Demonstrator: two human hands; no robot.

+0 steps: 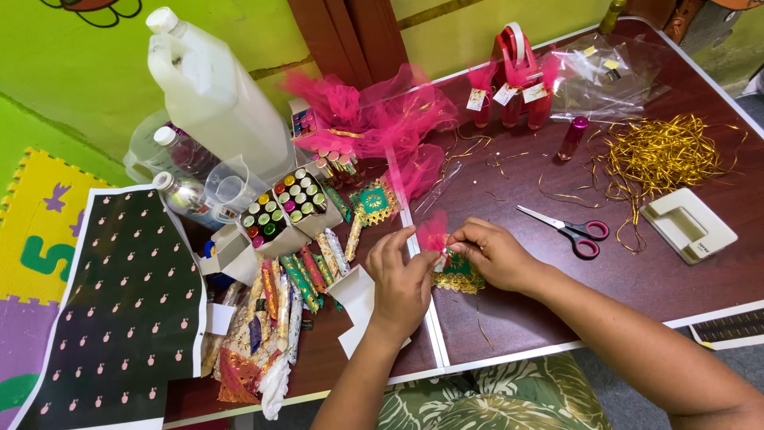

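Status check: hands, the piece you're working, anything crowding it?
Left hand and right hand both pinch the pink net favour over its green-gold pouch. Scissors lie apart, rightward.

Two bare arms come in from the bottom. No sleeves show on them. The left hand and the right hand have no rings, no watch and no gloves. The fingernails are short and plain.

Home craft table, foam playmat
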